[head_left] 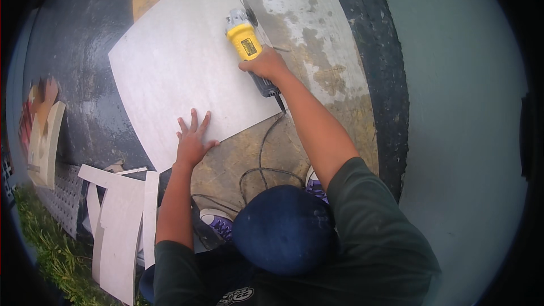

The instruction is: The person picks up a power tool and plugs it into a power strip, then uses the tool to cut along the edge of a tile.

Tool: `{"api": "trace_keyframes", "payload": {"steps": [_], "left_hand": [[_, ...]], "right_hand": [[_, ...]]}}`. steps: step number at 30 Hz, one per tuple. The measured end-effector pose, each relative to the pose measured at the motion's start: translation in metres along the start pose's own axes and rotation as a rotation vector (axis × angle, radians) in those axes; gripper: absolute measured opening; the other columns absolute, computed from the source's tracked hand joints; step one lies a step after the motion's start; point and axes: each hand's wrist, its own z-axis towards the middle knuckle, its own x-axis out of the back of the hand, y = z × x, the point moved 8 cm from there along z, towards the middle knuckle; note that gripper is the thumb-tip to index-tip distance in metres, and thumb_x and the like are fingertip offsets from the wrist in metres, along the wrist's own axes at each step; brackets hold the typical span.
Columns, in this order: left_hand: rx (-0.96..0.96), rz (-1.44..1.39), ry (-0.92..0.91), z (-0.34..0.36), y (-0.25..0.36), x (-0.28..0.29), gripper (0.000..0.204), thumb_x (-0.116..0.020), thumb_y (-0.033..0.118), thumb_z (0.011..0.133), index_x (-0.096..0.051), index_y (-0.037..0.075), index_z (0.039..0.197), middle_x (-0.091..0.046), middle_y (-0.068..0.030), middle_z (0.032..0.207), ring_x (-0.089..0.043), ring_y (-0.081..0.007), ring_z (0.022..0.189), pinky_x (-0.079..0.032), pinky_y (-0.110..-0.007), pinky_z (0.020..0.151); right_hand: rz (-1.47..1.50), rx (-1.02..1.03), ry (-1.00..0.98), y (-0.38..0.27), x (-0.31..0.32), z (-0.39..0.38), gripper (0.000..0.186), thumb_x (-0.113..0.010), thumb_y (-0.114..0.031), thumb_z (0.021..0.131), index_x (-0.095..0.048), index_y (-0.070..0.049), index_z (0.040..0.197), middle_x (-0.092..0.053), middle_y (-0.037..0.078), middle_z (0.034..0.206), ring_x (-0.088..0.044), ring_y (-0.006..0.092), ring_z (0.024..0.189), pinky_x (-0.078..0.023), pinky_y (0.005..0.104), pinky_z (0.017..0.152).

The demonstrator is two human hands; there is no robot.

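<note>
A large pale tile (170, 62) lies flat in front of me. My right hand (269, 63) is wrapped round the body of a yellow and black angle grinder (243, 37). Its dark disc (250, 16) stands at the tile's right side, where a thin line runs from the disc to the far edge, parting off a narrow strip. Whether the disc is turning, I cannot tell. My left hand (192, 140) rests on the tile's near edge, fingers spread and thumb out. From the grinder's rear end a black cord (262, 156) trails down toward my feet.
Under the tile is a stained, wet-looking worn board (340, 88). Tile offcuts (120, 221) lie at the lower left, near a metal grate (61, 195) and green plants (48, 241). The cord loops close to my purple shoes (218, 222). A grey-green wall (459, 107) borders the right.
</note>
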Motion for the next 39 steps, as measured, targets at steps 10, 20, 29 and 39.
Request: {"api": "trace_keyframes", "payload": {"steps": [10,20,29,39], "left_hand": [[0.006,0.016,-0.009,0.000,0.002,0.000,0.102,-0.083,0.051,0.082,-0.029,0.036,0.167,-0.014,-0.0167,0.176,-0.018,-0.0667,0.150,-0.040,-0.078,0.108],[-0.009,-0.005,0.011,0.000,0.001,0.000,0.101,-0.083,0.052,0.081,-0.030,0.036,0.167,-0.014,-0.0158,0.176,-0.017,-0.0674,0.150,-0.040,-0.079,0.107],[-0.006,-0.001,0.003,0.001,0.000,-0.001,0.102,-0.083,0.053,0.081,-0.029,0.036,0.167,-0.013,-0.0163,0.177,-0.016,-0.0677,0.150,-0.040,-0.079,0.107],[0.002,0.001,-0.008,0.001,0.000,-0.001,0.102,-0.082,0.051,0.083,-0.028,0.036,0.167,-0.013,-0.0168,0.176,-0.016,-0.0672,0.150,-0.039,-0.079,0.108]], "right_hand": [[-0.039,0.000,-0.008,0.027,-0.003,-0.031,0.090,-0.085,-0.049,0.063,-0.060,0.003,0.132,-0.071,0.023,0.126,-0.070,0.0359,0.118,-0.056,0.0431,0.099],[0.022,0.028,0.068,0.016,0.005,-0.027,0.072,-0.086,-0.040,0.063,-0.068,0.006,0.116,-0.076,0.021,0.104,-0.075,0.0319,0.096,-0.058,0.0411,0.081],[-0.024,0.045,0.141,0.015,0.002,-0.013,0.072,-0.085,-0.041,0.063,-0.069,0.006,0.115,-0.076,0.021,0.102,-0.075,0.0309,0.093,-0.058,0.0397,0.081],[-0.036,-0.028,-0.007,0.015,-0.002,-0.018,0.091,-0.085,-0.050,0.063,-0.060,0.002,0.132,-0.071,0.022,0.127,-0.070,0.0352,0.118,-0.057,0.0418,0.098]]}}
